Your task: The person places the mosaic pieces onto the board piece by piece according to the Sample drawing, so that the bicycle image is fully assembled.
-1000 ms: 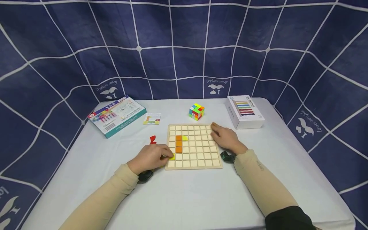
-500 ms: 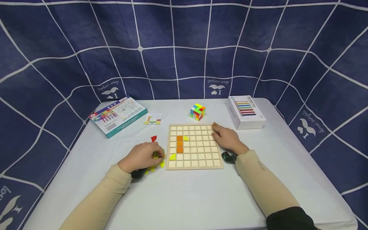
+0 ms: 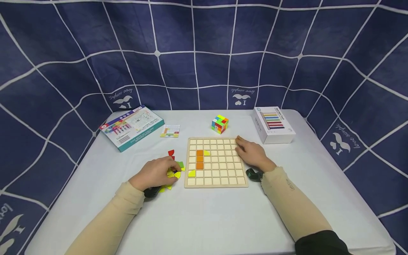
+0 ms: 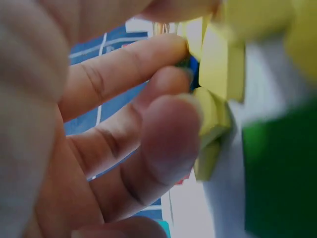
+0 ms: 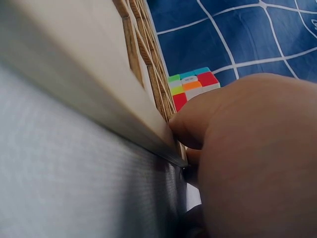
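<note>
Left hand (image 3: 156, 172) in among the yellow pieces (image 3: 177, 174), left of the board (image 3: 223, 173), fingers bent; whether they pinch one, I can't tell. Right hand (image 3: 253, 153) grips the board's far-right corner: brace it, lift one piece by its edges.

Clocked from the head view's middle, I read "love simple" upside down on the navy gridded curtain (image 3: 211, 71) at ten, two and three o'clock, each with an "I" and a heart. At nine, the teal-sided box (image 3: 135, 124) seems to say "FIVE SETS OF". Print on the white box (image 3: 275, 127) at three and beige right sleeve (image 3: 294, 198) at four is too small.
</note>
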The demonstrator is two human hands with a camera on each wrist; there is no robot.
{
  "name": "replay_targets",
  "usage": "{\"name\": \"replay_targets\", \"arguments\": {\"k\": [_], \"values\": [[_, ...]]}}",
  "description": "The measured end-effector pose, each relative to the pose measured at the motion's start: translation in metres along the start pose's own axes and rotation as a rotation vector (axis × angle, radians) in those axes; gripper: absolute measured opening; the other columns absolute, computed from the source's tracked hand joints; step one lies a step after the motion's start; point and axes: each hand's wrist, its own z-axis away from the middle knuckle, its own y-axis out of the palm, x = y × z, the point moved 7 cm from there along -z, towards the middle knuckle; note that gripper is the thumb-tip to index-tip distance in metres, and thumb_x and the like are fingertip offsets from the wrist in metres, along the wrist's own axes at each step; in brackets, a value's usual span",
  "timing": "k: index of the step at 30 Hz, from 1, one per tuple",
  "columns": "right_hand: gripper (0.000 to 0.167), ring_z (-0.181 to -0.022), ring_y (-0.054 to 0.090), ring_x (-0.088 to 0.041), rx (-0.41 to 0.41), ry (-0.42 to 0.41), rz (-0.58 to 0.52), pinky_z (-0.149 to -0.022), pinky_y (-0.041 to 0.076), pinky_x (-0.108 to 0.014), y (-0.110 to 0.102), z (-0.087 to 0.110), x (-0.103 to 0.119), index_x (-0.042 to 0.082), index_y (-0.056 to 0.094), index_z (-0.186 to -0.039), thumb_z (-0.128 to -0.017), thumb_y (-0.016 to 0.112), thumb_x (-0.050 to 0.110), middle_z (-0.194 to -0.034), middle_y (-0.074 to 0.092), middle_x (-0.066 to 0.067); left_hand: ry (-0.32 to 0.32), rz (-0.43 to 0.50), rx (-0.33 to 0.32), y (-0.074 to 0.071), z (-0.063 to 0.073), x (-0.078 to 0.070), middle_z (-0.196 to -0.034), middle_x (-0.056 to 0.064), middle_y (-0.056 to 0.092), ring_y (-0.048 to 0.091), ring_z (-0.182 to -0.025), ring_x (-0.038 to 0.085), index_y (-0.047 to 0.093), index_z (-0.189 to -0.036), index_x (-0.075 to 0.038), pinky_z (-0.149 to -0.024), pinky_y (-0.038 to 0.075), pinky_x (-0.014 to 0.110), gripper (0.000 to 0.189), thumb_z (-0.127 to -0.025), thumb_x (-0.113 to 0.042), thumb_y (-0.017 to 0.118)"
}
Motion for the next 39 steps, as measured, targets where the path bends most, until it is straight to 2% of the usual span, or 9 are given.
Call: {"name": "replay_targets", "arguments": {"k": [4, 9, 21, 31, 39], "values": [[0.059, -0.146, 0.042, -0.039, 0.005, 0.001, -0.008, -0.114, 0.038, -0.057, 0.001, 0.001, -0.001, 0.009, 0.041, -0.157, -0.106, 0.048, 0.037, -0.164, 0.036, -0.010, -0.030, -0.016, -0.009, -0.001, -0.002, 0.008, -0.098, -0.009, 0.064, 0.055, -0.083, 0.011, 0.076, -0.106, -0.025, -0.068, 0.046, 0.031, 0.028, -0.080, -0.032, 0.085], [0.059, -0.146, 0.042, -0.038, 0.001, 0.007, -0.010, -0.114, 0.038, -0.056, 0.000, 0.001, -0.002, 0.010, 0.042, -0.157, -0.106, 0.049, 0.038, -0.164, 0.036, -0.009, -0.029, -0.013, -0.009, -0.001, -0.004, 0.006, -0.095, -0.008, 0.063, 0.055, -0.083, 0.012, 0.074, -0.105, -0.022, -0.070, 0.047, 0.031, 0.031, -0.081, -0.036, 0.086], [0.058, -0.146, 0.043, -0.039, -0.006, 0.004, -0.006, -0.113, 0.039, -0.057, -0.002, 0.002, 0.000, 0.009, 0.042, -0.157, -0.106, 0.049, 0.037, -0.164, 0.037, -0.009, 0.022, 0.042, 0.005, 0.004, -0.004, -0.005, -0.098, -0.013, 0.064, 0.054, -0.079, 0.009, 0.075, -0.104, -0.024, -0.069, 0.047, 0.030, 0.025, -0.080, -0.019, 0.080], [0.057, -0.146, 0.043, -0.038, -0.010, -0.003, -0.009, -0.113, 0.039, -0.057, -0.001, 0.001, 0.001, 0.009, 0.043, -0.156, -0.106, 0.049, 0.037, -0.164, 0.038, -0.009, 0.035, 0.022, -0.027, 0.005, -0.003, -0.006, -0.093, -0.012, 0.062, 0.055, -0.083, 0.009, 0.072, -0.104, -0.024, -0.073, 0.048, 0.031, 0.027, -0.078, -0.020, 0.078], [0.057, -0.146, 0.043, -0.038, -0.007, -0.010, -0.011, -0.113, 0.039, -0.057, -0.001, 0.001, 0.003, 0.009, 0.043, -0.156, -0.106, 0.049, 0.036, -0.164, 0.037, -0.009, 0.039, 0.017, -0.037, 0.006, -0.004, -0.006, -0.087, -0.014, 0.062, 0.054, -0.078, 0.006, 0.068, -0.097, -0.022, -0.069, 0.046, 0.028, 0.028, -0.077, -0.033, 0.084]]}}
